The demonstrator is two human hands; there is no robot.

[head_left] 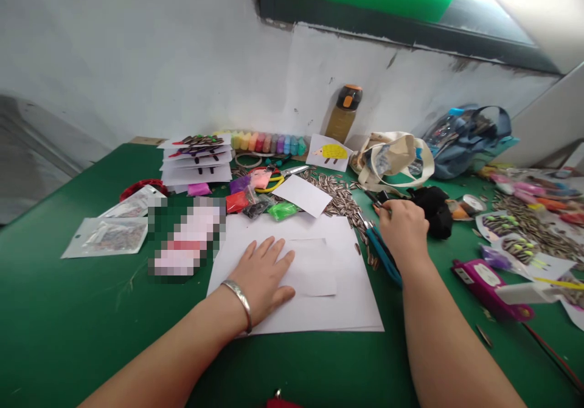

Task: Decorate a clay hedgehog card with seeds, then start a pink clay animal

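While the left hand (262,281) lies flat, fingers spread, over a small thin rectangular paper (316,269) atop larger smooth white sheets (347,315) at near centre of the green bench (114,317), the right hand (404,228) curls at a slim black pen-like stick (373,197) to the right; can't tell if pinched. Striped, teardrop-shaped sunflower seeds (340,194) heaped beyond the sheets, by a blank white card (305,194).

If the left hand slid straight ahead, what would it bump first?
The left hand would probably meet the white card; the green packet lies close beside that line, and depth is unclear.
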